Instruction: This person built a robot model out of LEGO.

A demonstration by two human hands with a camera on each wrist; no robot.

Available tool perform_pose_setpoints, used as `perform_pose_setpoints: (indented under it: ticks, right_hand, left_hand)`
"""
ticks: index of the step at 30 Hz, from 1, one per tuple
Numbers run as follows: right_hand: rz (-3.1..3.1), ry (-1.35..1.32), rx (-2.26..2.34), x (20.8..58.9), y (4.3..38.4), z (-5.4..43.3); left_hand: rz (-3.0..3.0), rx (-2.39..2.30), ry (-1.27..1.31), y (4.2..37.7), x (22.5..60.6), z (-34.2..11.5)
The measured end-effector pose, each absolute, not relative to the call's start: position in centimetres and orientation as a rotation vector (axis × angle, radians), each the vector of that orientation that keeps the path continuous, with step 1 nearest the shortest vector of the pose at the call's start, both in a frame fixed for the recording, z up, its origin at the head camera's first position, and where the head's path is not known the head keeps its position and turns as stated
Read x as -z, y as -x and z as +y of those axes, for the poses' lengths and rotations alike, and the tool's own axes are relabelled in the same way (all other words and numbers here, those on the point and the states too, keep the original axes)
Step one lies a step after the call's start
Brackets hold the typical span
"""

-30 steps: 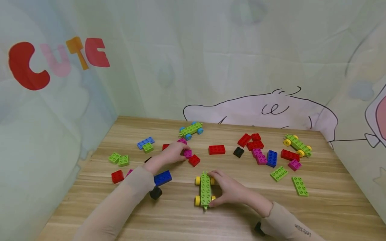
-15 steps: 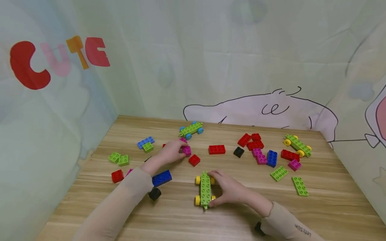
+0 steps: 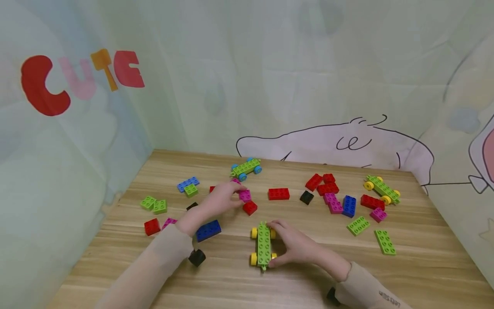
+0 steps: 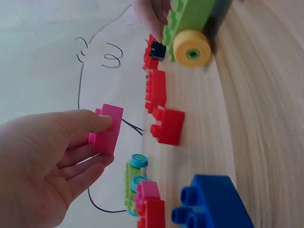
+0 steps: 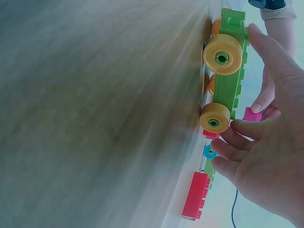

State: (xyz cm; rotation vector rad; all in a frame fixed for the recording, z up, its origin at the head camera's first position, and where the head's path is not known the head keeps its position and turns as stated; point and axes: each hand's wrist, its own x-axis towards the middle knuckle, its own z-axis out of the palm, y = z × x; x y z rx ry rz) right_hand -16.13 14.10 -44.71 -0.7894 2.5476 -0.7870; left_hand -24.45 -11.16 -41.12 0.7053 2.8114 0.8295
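My left hand (image 3: 221, 200) pinches a magenta building brick (image 4: 108, 130) between thumb and fingers; in the left wrist view it is off the table. Just below it in the head view lies a small red brick (image 3: 250, 207). My right hand (image 3: 296, 245) holds a green wheeled base (image 3: 264, 245) with yellow wheels, which stands on the table. Its thumb and index finger reach to the two ends of the base, as the right wrist view also shows. The studs on top of the base are bare.
Behind the left hand stands a green base (image 3: 246, 168) with blue wheels; another yellow-wheeled base (image 3: 382, 189) is at back right. A dark blue brick (image 3: 208, 230) lies by the left forearm. A long red brick (image 3: 278, 194) and several other bricks are spread about the wooden table (image 3: 308, 283).
My left hand has closed on the magenta brick, lifted it and moved it slightly to the right. The right hand and the yellow-wheeled base have stayed in place.
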Motion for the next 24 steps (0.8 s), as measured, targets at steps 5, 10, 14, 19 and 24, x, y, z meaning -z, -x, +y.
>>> perform_pose_setpoints:
  ticks: [5,10,14,19,24]
  right_hand:
    - [2.571,0.773,0.869,44.5,16.1,14.2]
    - [2.664,0.733,1.006,44.2,16.3,14.1]
    - [2.766,0.741,1.087,43.9,16.5,13.8]
    - [2.835,0.835,1.203,43.5,16.8,13.6]
    - [2.856,0.851,1.281,43.0,17.1,13.4]
  left_hand:
    - [2.826,-0.838,-0.789,23.5,40.4,-10.9]
    - [2.831,-0.856,-0.825,22.6,40.0,-10.6]
    - [2.809,-0.863,-0.843,21.8,39.8,-10.2]
    - [2.765,-0.902,-0.898,20.9,39.6,-9.7]
    - [2.721,-0.938,-0.950,20.2,39.6,-9.3]
